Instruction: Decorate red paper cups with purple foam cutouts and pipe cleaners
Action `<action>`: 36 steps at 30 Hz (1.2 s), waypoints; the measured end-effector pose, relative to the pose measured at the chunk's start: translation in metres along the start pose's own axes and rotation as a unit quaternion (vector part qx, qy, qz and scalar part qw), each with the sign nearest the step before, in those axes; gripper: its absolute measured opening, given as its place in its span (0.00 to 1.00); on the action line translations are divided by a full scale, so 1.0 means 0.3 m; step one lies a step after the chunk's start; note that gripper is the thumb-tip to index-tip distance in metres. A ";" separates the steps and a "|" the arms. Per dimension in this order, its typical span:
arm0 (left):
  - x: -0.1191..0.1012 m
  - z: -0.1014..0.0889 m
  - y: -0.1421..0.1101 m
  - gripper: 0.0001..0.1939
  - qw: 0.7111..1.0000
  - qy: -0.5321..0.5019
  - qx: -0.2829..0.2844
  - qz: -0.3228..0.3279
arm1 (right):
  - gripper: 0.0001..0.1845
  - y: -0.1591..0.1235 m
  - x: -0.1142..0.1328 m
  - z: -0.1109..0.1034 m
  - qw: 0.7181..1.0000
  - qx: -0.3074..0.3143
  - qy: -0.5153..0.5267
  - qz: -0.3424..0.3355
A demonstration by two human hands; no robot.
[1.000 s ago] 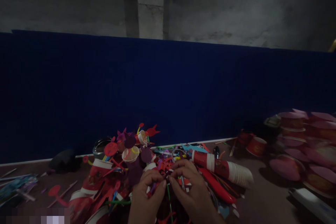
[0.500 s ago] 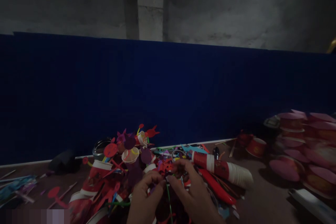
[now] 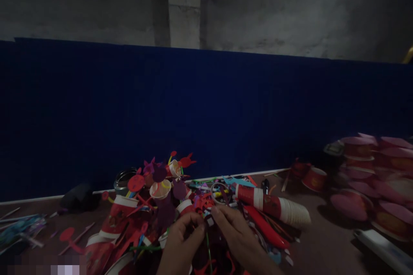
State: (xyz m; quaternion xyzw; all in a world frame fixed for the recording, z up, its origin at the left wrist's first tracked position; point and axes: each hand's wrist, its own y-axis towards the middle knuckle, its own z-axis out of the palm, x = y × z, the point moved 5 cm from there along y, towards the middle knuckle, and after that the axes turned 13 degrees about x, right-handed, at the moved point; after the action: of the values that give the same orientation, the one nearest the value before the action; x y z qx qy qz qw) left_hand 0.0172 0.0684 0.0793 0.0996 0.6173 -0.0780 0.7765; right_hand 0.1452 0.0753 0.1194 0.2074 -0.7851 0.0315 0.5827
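My left hand (image 3: 183,240) is closed in a pinch, thumb against a curled index finger; what it grips is hidden. Just across from it, my right hand (image 3: 238,236) has thumb and fingers pressed together, and I cannot see what is in them. A small pale piece (image 3: 210,221) shows between the fingertips. Below it, a thin green stick (image 3: 208,247) runs down between the hands. Red paper cut-outs (image 3: 203,201) lie just beyond. At the left are red-and-white paper cups (image 3: 118,219) with paper shapes attached, including a purple disc (image 3: 180,190).
A stack of paper cups (image 3: 284,211) lies on its side at the right, above a long red object (image 3: 267,228). A roll of tape (image 3: 219,193) lies behind the hands. More cups with pink paper (image 3: 358,206) crowd the far right. A blue panel (image 3: 206,111) stands behind.
My right hand's raised fingers have come down and straightened, and its tips have moved slightly right. The pale piece between the hands shows more clearly. My left hand keeps its pinch.
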 end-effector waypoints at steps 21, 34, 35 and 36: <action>-0.073 -0.028 -0.009 0.12 0.969 0.240 -0.032 0.050 | 0.07 -0.038 0.087 0.014 0.917 -0.061 -0.332 -0.214; -0.092 0.003 -0.042 0.05 0.904 0.352 -0.093 0.222 | 0.08 -0.045 0.092 0.025 0.911 -0.050 -0.345 -0.220; -0.091 0.003 -0.042 0.05 0.902 0.355 -0.092 0.228 | 0.08 -0.045 0.091 0.025 0.911 -0.051 -0.344 -0.221; -0.089 0.004 -0.042 0.05 0.899 0.359 -0.091 0.233 | 0.09 -0.043 0.089 0.025 0.912 -0.049 -0.342 -0.219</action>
State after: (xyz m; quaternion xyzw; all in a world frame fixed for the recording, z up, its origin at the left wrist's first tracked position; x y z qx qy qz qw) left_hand 0.0092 0.0558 0.1050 0.1909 0.8176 0.2024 0.5041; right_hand 0.1370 0.0536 0.1393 0.3433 -0.8718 -0.2086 0.2804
